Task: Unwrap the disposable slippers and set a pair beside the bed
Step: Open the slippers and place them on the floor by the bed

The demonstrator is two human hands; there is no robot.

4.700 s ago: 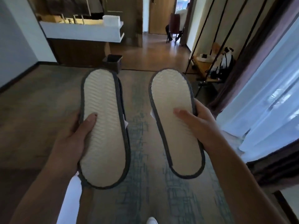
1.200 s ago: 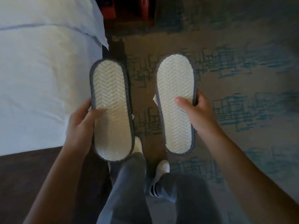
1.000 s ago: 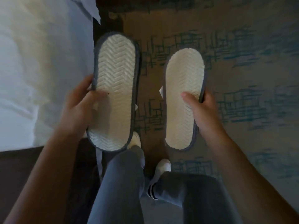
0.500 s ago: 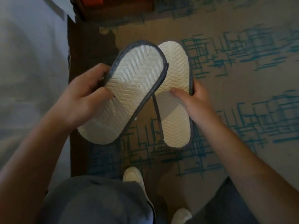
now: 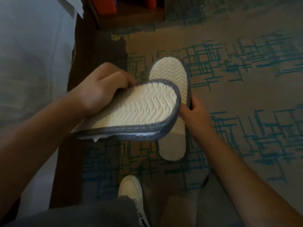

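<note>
Left slipper (image 5: pixel 141 110): we hold it at the centre of the frame, sole up, turned almost crosswise, its grey-trimmed toe end lying over the other slipper.
Right slipper (image 5: pixel 172 76): sole up too, running lengthwise just right of centre, partly covered by the first; both are in the air above the carpet.
Left hand (image 5: pixel 101 89): our fingers curl over the far edge of the crosswise slipper and grip it firmly.
Right hand (image 5: pixel 193 115): we pinch the right-hand rim of the lengthwise slipper, thumb on the sole; the fingers behind are hidden.
Wrapping: none shows on either sole; a white scrap (image 5: pixel 96 137) peeks from under the near edge of the left slipper, and we cannot tell what it is.
Bed (image 5: pixel 32 54): white bedding fills the left side of the frame, a dark wooden strip (image 5: pixel 72 153) beside it.
Carpet (image 5: pixel 246 95): tan with teal lines, across the right and middle.
Shoe (image 5: pixel 130 187): our pale shoe stands at lower centre.
Progress: we judge the unwrapping done; what remains is turning both slippers sole down and setting them side by side on the floor next to the bed.
</note>
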